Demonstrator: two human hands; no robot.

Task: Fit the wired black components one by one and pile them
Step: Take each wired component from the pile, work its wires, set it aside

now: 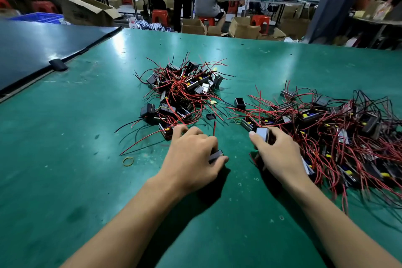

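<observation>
The left hand (pixel 191 154) is curled over a black component (pixel 215 155), which is pinched between thumb and fingertips low over the table (pixel 65 159). A red wire (pixel 215 128) is seen rising from behind the knuckles and is probably that piece's lead. The right hand (pixel 276 152) is closed round a second component (pixel 263 134), with the thumb laid along its pale face and the fingers wrapped behind it, at the near-left edge of the right pile (pixel 326 132). The hands are held apart, each clamped on its own piece, and the two pieces are not yet brought together. The right-hand grip is judged to be a pick from that pile, made so that the piece can be fitted against the one in the left hand. Both are kept low and near, probably so that trailing wires can be drawn clear of the tangle. The right pile is spread towards the right edge, thick with red and black leads. A centre pile (pixel 185 89) is heaped farther off and is perhaps where fitted pieces go, though that cannot be told. Between the piles a loose case (pixel 240 103) and a small cap (pixel 210 116) are left lying. A rubber band (pixel 128 161) is seen left of the left hand, and a dark board (pixel 32 50) is laid at the far left.
</observation>
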